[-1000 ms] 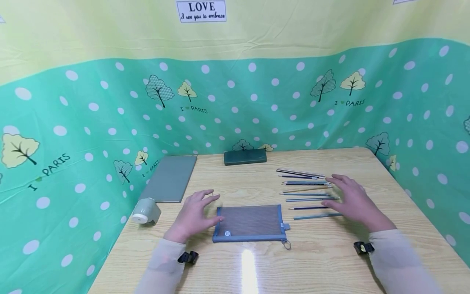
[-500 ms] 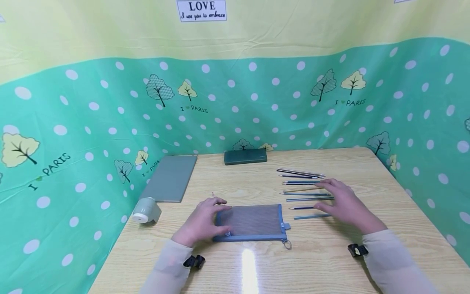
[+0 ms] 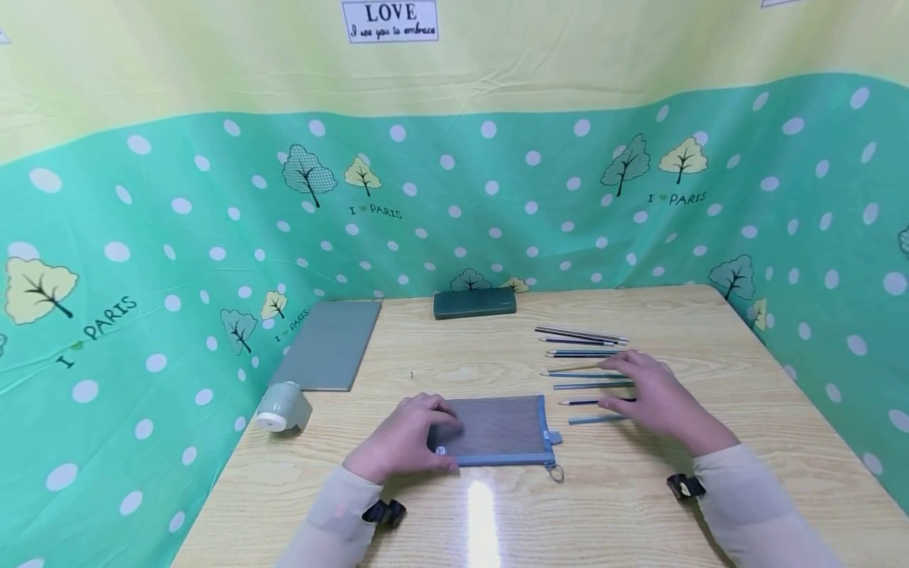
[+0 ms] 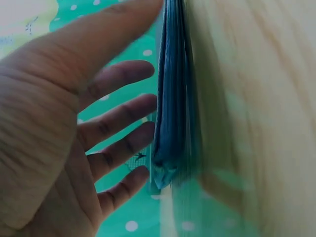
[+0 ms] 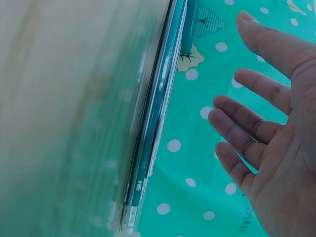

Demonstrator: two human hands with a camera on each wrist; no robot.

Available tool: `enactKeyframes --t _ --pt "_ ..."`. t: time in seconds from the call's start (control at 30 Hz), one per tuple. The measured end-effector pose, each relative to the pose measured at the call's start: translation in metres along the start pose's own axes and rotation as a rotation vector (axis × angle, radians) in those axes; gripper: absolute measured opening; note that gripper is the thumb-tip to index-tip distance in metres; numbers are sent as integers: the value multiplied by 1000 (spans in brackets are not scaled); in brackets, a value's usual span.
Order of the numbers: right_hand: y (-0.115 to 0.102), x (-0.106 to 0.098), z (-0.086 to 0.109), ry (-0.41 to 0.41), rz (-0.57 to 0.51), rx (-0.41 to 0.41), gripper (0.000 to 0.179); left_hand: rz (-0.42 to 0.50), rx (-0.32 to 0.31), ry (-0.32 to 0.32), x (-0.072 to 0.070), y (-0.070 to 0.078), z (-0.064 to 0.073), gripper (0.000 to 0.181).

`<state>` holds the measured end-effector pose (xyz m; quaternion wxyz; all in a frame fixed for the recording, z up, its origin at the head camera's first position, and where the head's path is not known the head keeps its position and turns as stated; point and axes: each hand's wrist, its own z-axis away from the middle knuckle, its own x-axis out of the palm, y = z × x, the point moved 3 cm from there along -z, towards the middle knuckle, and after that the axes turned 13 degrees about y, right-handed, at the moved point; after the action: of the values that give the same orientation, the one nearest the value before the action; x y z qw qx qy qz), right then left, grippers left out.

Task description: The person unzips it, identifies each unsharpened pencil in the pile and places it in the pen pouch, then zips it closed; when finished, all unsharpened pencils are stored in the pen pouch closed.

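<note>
A blue-edged mesh zip pouch (image 3: 497, 430) lies flat in the middle of the table. My left hand (image 3: 403, 438) is over its left end, thumb by the near edge and fingers spread over the mesh. In the left wrist view the fingertips come close to the pouch (image 4: 170, 98); contact is hard to tell. Several pencils (image 3: 584, 386) lie side by side to the right of the pouch. Over their right ends hovers my right hand (image 3: 660, 398), covering some of them. In the right wrist view its fingers are loosely extended, apart from a teal pencil (image 5: 148, 143).
A dark green case (image 3: 474, 304) lies at the back edge. At the left are a flat grey board (image 3: 330, 347) and a pale green rounded object (image 3: 284, 406) with a white end. Patterned cloth (image 3: 469, 197) walls the table at the back and sides.
My left hand has moved right, from beside the pouch to over its left end. The right hand has shifted left along the pencils. Pouch and pencils have stayed put.
</note>
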<state>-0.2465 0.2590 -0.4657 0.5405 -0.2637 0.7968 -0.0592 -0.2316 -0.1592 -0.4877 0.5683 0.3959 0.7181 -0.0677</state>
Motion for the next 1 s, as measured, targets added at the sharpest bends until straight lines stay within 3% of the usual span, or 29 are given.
enactKeyframes --t 0.27,0.47,0.67,1.0 --pt "-12 6 -5 -27 -34 -42 57 -19 34 -8 3 2 1 37" --pt "-23 10 -12 -45 -45 -100 49 48 22 21 4 1 1 13" --pt "-30 10 -21 -65 -61 -125 47 149 12 51 5 -4 2 7" --pt "-56 16 -39 -124 -142 -189 35 190 -88 211 -6 -14 2 4"
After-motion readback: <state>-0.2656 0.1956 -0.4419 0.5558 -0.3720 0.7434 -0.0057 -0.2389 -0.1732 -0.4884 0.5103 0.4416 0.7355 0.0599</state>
